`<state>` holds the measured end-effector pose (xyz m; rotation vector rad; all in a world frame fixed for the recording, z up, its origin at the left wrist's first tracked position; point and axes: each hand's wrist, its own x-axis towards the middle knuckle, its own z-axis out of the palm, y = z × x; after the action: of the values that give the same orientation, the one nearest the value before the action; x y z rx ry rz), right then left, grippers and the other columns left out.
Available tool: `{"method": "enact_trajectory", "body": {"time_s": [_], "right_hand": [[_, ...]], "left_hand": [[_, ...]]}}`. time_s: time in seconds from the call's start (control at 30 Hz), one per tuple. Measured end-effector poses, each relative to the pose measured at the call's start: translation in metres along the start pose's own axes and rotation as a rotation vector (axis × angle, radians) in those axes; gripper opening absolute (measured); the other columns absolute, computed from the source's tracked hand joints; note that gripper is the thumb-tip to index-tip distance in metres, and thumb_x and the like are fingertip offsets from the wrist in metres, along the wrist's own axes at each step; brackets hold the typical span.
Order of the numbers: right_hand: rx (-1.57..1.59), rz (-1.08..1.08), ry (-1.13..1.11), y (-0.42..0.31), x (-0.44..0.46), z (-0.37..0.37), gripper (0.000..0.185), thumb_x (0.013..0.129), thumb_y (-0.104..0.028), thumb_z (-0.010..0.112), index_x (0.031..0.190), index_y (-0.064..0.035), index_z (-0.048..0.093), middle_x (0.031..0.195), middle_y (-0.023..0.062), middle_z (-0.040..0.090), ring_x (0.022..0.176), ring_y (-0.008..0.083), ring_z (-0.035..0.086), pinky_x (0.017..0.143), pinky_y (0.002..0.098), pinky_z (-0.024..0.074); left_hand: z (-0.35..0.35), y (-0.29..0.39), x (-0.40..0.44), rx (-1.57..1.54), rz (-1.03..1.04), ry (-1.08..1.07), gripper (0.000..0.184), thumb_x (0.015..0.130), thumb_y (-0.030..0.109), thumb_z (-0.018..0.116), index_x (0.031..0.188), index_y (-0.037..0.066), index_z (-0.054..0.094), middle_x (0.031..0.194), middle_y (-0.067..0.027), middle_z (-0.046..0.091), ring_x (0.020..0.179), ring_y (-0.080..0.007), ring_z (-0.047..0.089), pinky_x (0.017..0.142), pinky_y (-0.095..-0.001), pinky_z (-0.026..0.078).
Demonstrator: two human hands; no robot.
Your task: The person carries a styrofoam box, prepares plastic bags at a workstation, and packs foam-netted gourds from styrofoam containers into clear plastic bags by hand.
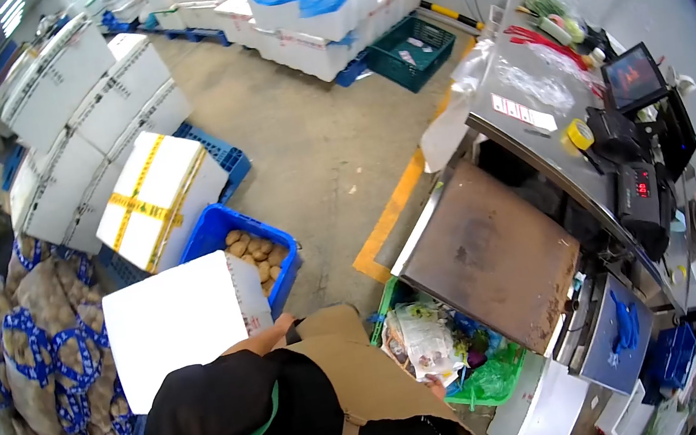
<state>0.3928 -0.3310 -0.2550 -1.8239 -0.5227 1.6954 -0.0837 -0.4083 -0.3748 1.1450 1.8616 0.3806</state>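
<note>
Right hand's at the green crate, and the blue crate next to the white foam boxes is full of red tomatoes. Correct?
Not quite: the head view shows brown potatoes in the blue crate, not red tomatoes. The rest holds: that crate is next to white foam boxes, and the right hand is at the green crate.

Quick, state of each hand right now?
Left hand: beside the white box; grip can't be told.
Right hand: at the green crate; grip can't be told.
</note>
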Motion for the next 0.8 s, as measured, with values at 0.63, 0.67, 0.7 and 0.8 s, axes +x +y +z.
{"method": "enact_trajectory", "body": {"time_s": [0.63,0.67,0.7,0.8], "right_hand": [[-0.13,0.151,0.105,0.017,0.036,0.051,0.02,0.071,0.001,0.042,0.086,0.0045,0.055,0.058,0.0124,0.057,0.055,0.023,0.057,0.052,0.0376,0.0466],[-0.126,0.155,0.12,0.012,0.041,0.066,0.02,0.071,0.0,0.043,0.085,0.0044,0.056,0.058,0.0123,0.057,0.055,0.0229,0.057,0.052,0.0377,0.0465],[-0.136,0.153,0.133,0.01,0.047,0.081,0.019,0.071,0.0,0.043,0.084,0.0043,0.056,0.058,0.0123,0.057,0.055,0.0228,0.057,0.052,0.0378,0.0463],[-0.176,0.113,0.167,-0.009,0.066,0.14,0.018,0.071,-0.001,0.043,0.081,0.004,0.057,0.059,0.0123,0.057,0.055,0.0224,0.057,0.052,0.0381,0.046]], "left_hand": [[-0.114,0.137,0.214,0.394,-0.122,-0.118,0.033,0.072,0.031,0.049,0.085,0.006,0.067,0.092,-0.0218,0.062,0.09,-0.0386,0.059,0.077,-0.0431,0.048],[-0.121,0.132,0.234,0.341,-0.084,-0.125,0.034,0.072,0.03,0.049,0.085,0.004,0.066,0.091,-0.0232,0.061,0.088,-0.0392,0.059,0.075,-0.044,0.048],[-0.134,0.143,0.253,0.435,-0.048,-0.198,0.034,0.071,0.029,0.05,0.084,0.002,0.065,0.09,-0.0244,0.061,0.088,-0.0391,0.06,0.074,-0.0443,0.048],[-0.17,0.155,0.311,0.382,-0.157,-0.234,0.035,0.075,0.028,0.053,0.09,0.001,0.066,0.095,-0.0243,0.062,0.089,-0.0367,0.061,0.078,-0.0445,0.047]]}}
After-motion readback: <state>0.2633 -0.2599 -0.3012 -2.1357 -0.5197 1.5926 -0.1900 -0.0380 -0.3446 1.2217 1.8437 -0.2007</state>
